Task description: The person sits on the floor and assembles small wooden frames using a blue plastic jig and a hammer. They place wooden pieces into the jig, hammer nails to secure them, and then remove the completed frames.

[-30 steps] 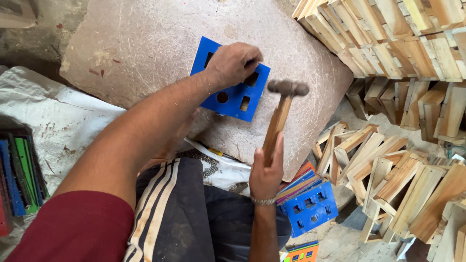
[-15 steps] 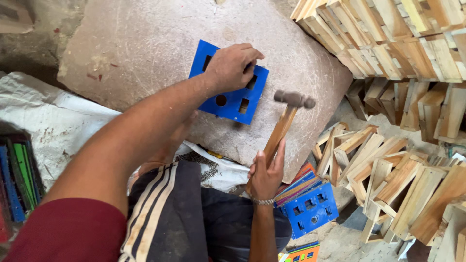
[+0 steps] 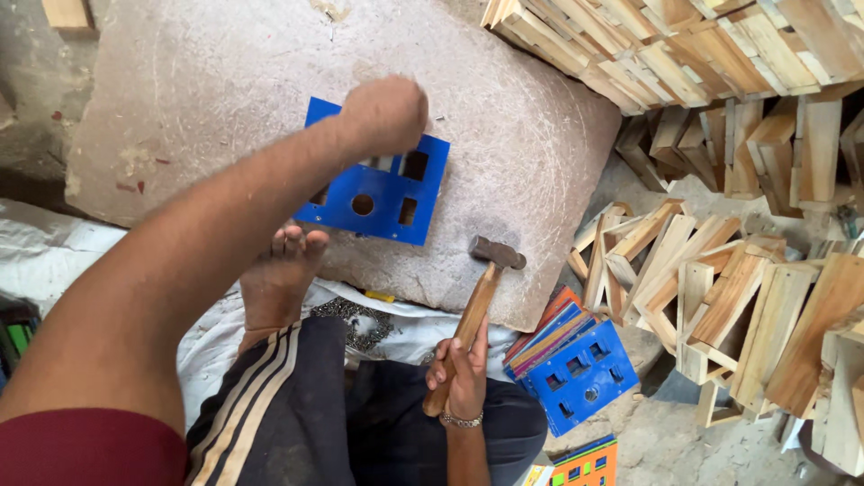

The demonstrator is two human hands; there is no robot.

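A seated person is working over a large, flat grey stone slab (image 3: 504, 135) filling the upper middle of the frame. The left hand (image 3: 385, 112), closed into a loose fist and blurred, is hovering over the upper edge of a flat blue square panel with cut-out round and rectangular holes (image 3: 382, 193); whether the fingers are pinching anything cannot be told, and the hand and forearm are hiding part of the panel's top and left side. The panel is lying flat on the slab at centre frame, turned slightly so its corners are pointing down-left and up-right.

The right hand (image 3: 461, 376), at lower centre, is wrapping its fingers around the lower end of a wooden-handled hammer with a dark metal head (image 3: 477, 301). The hammer's long axis is running from the hand up and slightly right, with the head resting at or just above the slab's lower edge, well apart from the panel; contact with the stone is hard to make out.

A bare foot (image 3: 279, 274) is lying against the slab's lower edge just below the panel. A stack of blue and multicoloured cut-out panels (image 3: 576, 364) is sitting at lower right, and heaps of pale wooden frame pieces (image 3: 720, 270) are running off the right and top edges.
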